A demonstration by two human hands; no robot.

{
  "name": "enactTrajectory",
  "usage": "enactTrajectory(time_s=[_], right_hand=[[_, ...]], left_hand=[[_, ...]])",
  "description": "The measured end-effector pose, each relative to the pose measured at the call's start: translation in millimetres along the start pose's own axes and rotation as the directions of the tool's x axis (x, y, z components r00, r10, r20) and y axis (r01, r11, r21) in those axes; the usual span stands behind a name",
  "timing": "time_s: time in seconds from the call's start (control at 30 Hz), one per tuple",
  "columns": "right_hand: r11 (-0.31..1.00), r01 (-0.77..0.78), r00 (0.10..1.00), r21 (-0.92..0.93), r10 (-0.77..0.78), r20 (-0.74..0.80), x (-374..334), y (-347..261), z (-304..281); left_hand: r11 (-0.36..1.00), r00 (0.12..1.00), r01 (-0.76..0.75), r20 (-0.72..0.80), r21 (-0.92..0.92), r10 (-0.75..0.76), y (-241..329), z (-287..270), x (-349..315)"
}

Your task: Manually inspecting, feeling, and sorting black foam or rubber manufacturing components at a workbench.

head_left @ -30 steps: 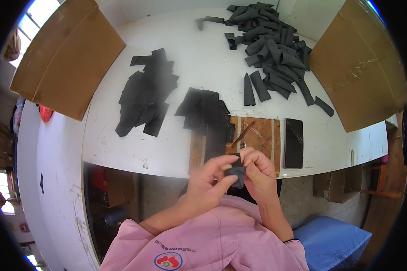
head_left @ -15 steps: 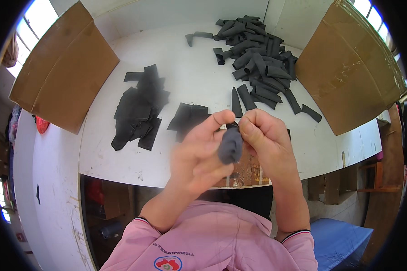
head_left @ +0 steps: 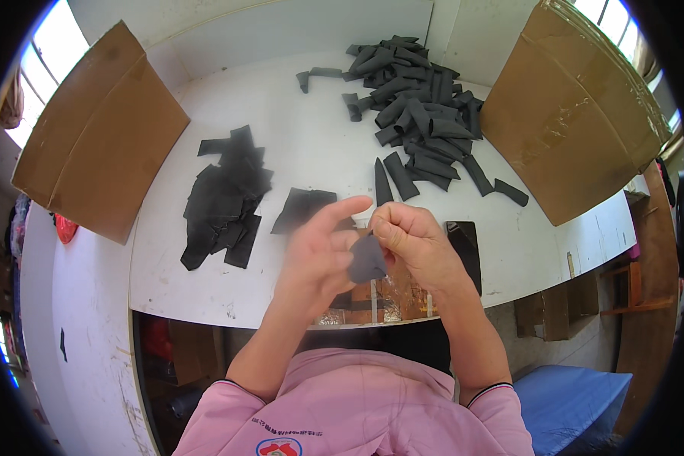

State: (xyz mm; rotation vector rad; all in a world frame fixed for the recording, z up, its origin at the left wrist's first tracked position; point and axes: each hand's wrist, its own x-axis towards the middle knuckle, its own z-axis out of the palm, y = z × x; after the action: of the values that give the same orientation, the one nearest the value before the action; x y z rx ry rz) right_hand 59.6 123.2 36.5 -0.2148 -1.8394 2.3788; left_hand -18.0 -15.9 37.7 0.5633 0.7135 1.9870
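We see a heap of rolled dark pieces (head_left: 418,114) at the far side of the white table (head_left: 311,152), flat black cut-outs (head_left: 224,201) left, cardboard sheets (head_left: 99,182) flanking

On the table (head_left: 311,152) I see flat pieces (head_left: 224,201) lying left, a heap of rolled pieces (head_left: 418,114) behind and right, with cardboard sheets (head_left: 99,182) leaning at both sides.
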Motion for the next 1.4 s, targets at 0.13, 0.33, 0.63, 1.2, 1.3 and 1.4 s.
enactTrajectory(time_s=[0.13, 0.33, 0.63, 1.2, 1.3, 1.4], right_hand=[[0.995, -0.063, 0.998, 0.074, 0.061, 0.02, -1.5, 40.6, -8.6], [0.998, -0.063, 0.997, -0.017, 0.062, -0.05, 1.6, 28.4, -5.1], [0.999, -0.019, 1.0, 0.027, 0.019, 0.004, -2.0, 62.1, -16.2], [0.249, 0.313, 0.887, -0.916, -0.42, 0.189, -10.0, 24.5, -6.1], [0.302, 0.275, 0.894, -0.913, -0.429, 0.128, -17.7, 33.7, -5.1], [0.339, 0.334, 0.88, -0.88, -0.447, 0.162, -14.8, 26.4, -4.6]], left_hand=[[0.997, 0.985, 0.074, -0.154, -0.008, -0.074, -24.3, -19.0, -11.3], [0.991, 0.994, -0.023, -0.111, -0.133, 0.009, -19.6, -10.8, -6.0], [0.977, 0.98, -0.02, -0.188, 0.211, 0.06, -37.3, -26.5, -14.2], [0.871, 0.882, -0.259, -0.266, 0.417, 0.389, -40.5, -17.3, -10.4], [0.904, 0.929, -0.287, -0.14, 0.317, 0.344, -40.1, -21.5, -6.3], [0.941, 0.973, -0.183, -0.084, 0.286, 0.215, -22.5, -10.4, 7.4]])
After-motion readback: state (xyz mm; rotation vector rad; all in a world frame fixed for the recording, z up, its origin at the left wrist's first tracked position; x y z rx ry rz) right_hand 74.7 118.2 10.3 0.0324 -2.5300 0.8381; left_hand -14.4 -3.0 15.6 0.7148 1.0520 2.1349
